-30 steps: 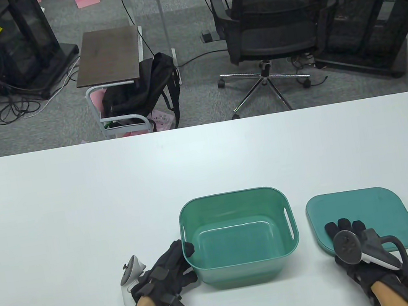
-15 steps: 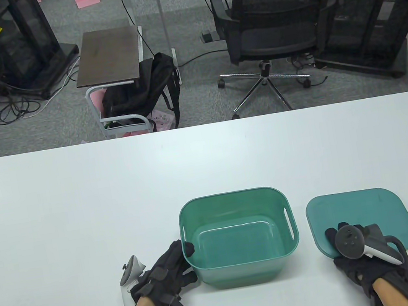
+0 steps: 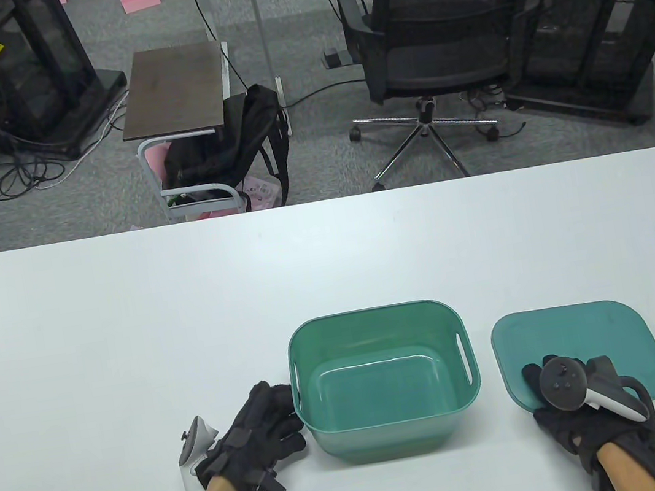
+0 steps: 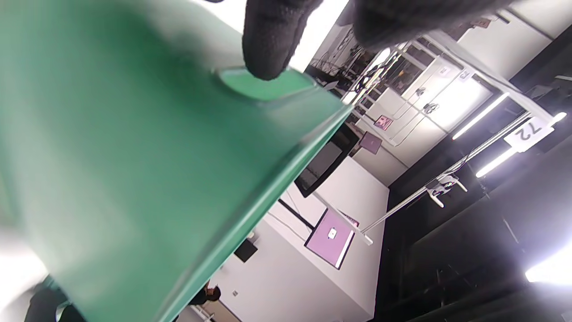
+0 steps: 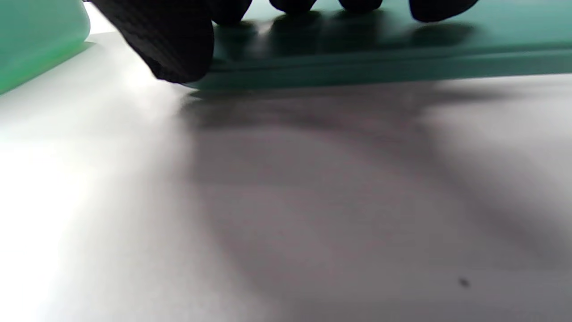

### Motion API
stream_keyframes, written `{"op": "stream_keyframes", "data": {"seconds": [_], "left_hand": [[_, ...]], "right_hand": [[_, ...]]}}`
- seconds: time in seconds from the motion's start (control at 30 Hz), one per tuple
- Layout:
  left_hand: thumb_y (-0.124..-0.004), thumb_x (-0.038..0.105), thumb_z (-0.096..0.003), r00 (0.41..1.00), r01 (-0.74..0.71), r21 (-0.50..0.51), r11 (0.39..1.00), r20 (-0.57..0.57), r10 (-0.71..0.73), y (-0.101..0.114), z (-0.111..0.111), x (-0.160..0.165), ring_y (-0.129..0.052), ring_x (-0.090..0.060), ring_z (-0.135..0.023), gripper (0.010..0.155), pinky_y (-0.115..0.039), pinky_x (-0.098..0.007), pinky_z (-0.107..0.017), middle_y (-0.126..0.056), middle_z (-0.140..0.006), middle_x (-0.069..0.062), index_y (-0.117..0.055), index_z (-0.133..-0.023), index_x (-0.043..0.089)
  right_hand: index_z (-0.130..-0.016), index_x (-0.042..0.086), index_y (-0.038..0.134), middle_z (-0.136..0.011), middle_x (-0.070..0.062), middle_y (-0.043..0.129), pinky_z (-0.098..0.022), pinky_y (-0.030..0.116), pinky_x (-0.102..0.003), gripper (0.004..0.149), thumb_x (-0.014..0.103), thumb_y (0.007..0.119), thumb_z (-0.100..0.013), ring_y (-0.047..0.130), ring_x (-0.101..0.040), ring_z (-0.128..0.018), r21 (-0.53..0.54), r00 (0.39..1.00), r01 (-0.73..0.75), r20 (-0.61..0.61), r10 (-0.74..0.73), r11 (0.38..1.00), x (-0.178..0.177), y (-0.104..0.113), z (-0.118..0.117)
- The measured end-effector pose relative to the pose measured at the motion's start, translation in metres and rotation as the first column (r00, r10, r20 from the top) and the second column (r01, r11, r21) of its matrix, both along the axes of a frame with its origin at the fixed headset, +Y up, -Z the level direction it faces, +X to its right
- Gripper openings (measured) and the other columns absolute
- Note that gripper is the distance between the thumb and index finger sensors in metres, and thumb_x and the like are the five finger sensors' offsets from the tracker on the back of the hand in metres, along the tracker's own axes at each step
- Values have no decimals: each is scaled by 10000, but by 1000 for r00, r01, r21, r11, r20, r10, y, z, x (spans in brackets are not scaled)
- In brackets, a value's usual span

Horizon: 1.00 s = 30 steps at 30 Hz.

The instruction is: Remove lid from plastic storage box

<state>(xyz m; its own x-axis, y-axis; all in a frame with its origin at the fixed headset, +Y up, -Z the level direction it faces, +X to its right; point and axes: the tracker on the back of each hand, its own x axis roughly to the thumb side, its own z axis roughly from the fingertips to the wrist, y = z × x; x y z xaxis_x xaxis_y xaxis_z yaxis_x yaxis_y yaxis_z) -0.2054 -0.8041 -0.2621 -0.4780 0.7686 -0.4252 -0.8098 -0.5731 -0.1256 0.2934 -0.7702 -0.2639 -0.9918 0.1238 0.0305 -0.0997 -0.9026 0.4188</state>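
2 hands: both low at the near table edge, well apart, with the storage box [image 3: 384,380] between them.
Lid [image 3: 591,340]: already off, lying flat on the table [image 3: 129,326] just right of the box, a narrow strip of white showing between the 2.
Box: upright and open, nothing visible inside, near the table's front edge.
Right hand [image 3: 579,404]: fingertips [image 5: 178,49] resting on the lid's near edge, not wrapped around it (the right wrist view shows the tips lying on top, thumb down at the corner).
Left hand [image 3: 259,439]: fingers spread beside the box's left wall; in the left wrist view 1 fingertip [image 4: 268,44] sits right at the handle slot, contact hard to confirm, nothing gripped.
Task progress: judged essentially done, only letting go remaining.
Risk 1: dragging the lid toward the near table edge if the right fingertips pull back while pressing down.
Risk 2: nudging or tipping the light box if a left finger snags the handle slot.
Risk 3: knocking the lid into the box, given the small gap.
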Motion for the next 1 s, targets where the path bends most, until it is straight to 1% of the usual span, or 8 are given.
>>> {"op": "stream_keyframes", "data": {"seconds": [0.2,0.33,0.5,0.63,0.67,0.8,0.9,1.0], "left_hand": [[-542,552,-611,992,105,115,988,-82,-96,20,-5,-13,-258,-611,-945,688,-382,-699,-631,-234,-1125,-330,-583,-1077,47],[-570,549,-602,965,243,256,936,-165,-205,54,-2,-14,-253,-607,-952,702,-369,-698,-638,-245,-1130,-324,-573,-1092,46],[-611,543,-598,921,382,442,811,-248,-299,101,2,1,-214,-593,-966,708,-308,-703,-646,-249,-1144,-305,-565,-1126,75],[-662,545,-586,836,548,548,632,-350,-423,131,11,20,-172,-562,-994,706,-222,-705,-653,-253,-1173,-258,-557,-1158,144],[-672,549,-582,795,605,565,562,-383,-471,137,14,27,-168,-552,-1002,706,-207,-703,-654,-259,-1181,-241,-565,-1159,158],[-696,601,-568,663,727,593,345,-478,-576,147,22,48,-113,-506,-1037,727,-139,-692,-659,-232,-1210,-182,-545,-1184,245],[-700,694,-539,487,825,551,127,-578,-655,146,25,57,-61,-462,-1057,792,-77,-682,-660,-175,-1228,-119,-477,-1206,329],[-663,798,-511,322,861,506,-57,-628,-709,143,27,61,3,-436,-1060,860,-34,-675,-654,-103,-1236,-64,-388,-1217,390]], "right_hand": [[-1146,214,353,-1187,-182,320,-677,489,-715,694,459,709,-604,380,-519,-1036,126,997,66,18,-69,990,-2,22,-2],[-1147,216,400,-1191,-187,338,-679,486,-712,661,473,688,-610,388,-519,-1037,274,974,218,0,-227,937,-13,59,-1],[-1149,225,426,-1198,-185,354,-681,486,-710,645,501,660,-616,395,-519,-1041,462,938,342,-108,-330,819,-40,113,5],[-1150,236,443,-1204,-178,361,-681,480,-716,652,540,645,-611,389,-517,-1047,564,892,449,-235,-387,693,-68,139,15],[-1152,239,442,-1206,-177,357,-685,473,-715,658,554,639,-608,378,-517,-1050,584,879,475,-269,-395,659,-78,142,18],[-1162,257,418,-1220,-165,328,-691,427,-728,710,634,597,-588,338,-512,-1066,648,868,496,-348,-354,579,-104,142,28],[-1173,266,365,-1226,-164,295,-686,379,-743,762,688,562,-570,294,-514,-1071,694,879,477,-374,-295,539,-117,131,32],[-1176,261,362,-1224,-179,263,-675,336,-753,783,713,529,-558,252,-523,-1064,702,890,454,-385,-245,548,-123,117,32]]}}
